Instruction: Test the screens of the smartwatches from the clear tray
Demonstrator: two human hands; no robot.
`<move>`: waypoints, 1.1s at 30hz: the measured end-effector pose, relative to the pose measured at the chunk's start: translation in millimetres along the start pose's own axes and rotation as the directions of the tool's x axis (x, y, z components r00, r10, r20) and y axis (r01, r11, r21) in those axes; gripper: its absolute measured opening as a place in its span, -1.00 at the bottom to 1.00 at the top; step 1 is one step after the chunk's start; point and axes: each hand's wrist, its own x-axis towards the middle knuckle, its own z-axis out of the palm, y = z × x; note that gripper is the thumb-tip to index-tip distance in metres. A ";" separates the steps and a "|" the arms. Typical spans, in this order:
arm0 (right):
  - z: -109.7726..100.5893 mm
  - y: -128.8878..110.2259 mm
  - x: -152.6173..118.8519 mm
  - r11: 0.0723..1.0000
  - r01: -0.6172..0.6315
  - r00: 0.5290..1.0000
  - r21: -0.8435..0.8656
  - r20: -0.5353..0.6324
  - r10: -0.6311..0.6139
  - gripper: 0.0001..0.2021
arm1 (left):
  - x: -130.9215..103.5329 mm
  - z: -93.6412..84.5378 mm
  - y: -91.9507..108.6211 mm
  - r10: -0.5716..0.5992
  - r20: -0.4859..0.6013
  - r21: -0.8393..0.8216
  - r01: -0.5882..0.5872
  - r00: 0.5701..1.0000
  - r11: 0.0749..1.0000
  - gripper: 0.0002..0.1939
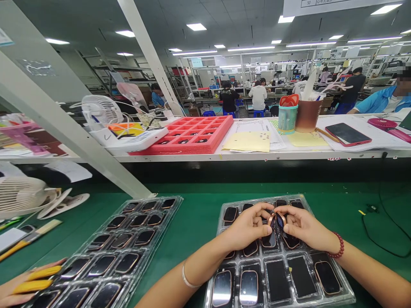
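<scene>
Well above and beyond your right hand, a flat white rectangular sheet reads "50"; its neighbouring characters are unclear.

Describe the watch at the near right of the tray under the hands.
On the green table, find the tray under the right hand. At the right end of its nearest row, the watch has a copper rim; two black pockets to its left have none.

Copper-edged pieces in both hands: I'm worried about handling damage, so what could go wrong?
The pieces pinched in the left hand and right hand sit very close, so they might scratch each other. Either could slip onto the screens in the tray below. The beaded bracelet, near the tray's edge, might snag it.
</scene>
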 end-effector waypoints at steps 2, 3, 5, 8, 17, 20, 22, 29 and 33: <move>-0.9 0.7 0.8 0.999 -0.011 1.000 0.046 0.028 0.010 -0.49 | 0.3 0.1 -0.1 0.006 -0.010 -0.022 -0.006 1.000 1.000 -0.44; -1.5 1.0 1.5 0.997 -0.020 0.999 0.075 0.043 0.017 -0.49 | 0.3 0.4 0.5 0.008 -0.020 -0.033 -0.008 1.000 0.999 -0.46; -2.8 1.8 3.1 0.993 -0.035 0.999 0.116 0.037 0.031 -0.49 | 0.3 1.3 2.5 0.000 -0.046 -0.043 -0.002 0.999 0.999 -0.54; -4.0 2.2 4.8 0.990 -0.032 0.999 0.140 0.008 0.031 -0.53 | 0.2 3.1 6.0 -0.008 -0.073 -0.029 0.006 0.997 1.000 -0.61; 0.1 -10.0 2.0 0.996 -0.026 0.999 0.089 0.033 0.023 -0.63 | 0.3 5.1 5.0 0.008 -0.124 0.057 -0.001 0.992 0.998 -0.57; -0.1 -11.7 4.2 0.996 -0.012 0.999 0.090 0.047 0.007 -0.61 | 2.2 4.8 5.3 0.018 -0.123 0.095 -0.007 0.992 0.995 -0.53; -0.5 -14.1 3.8 0.997 -0.002 0.999 0.073 0.044 -0.002 -0.71 | 1.6 4.7 7.8 0.024 -0.112 0.107 -0.012 0.993 0.994 -0.62; 12.8 -39.6 -42.6 0.837 0.186 0.982 -0.515 0.093 -0.162 -0.86 | -33.3 26.3 35.2 0.085 0.095 0.531 -0.123 0.992 0.839 -0.90; 19.5 -40.6 -74.5 0.672 0.174 0.984 -0.720 0.159 -0.084 -0.80 | -49.3 48.4 36.4 0.116 0.247 0.719 -0.262 0.962 0.644 -0.87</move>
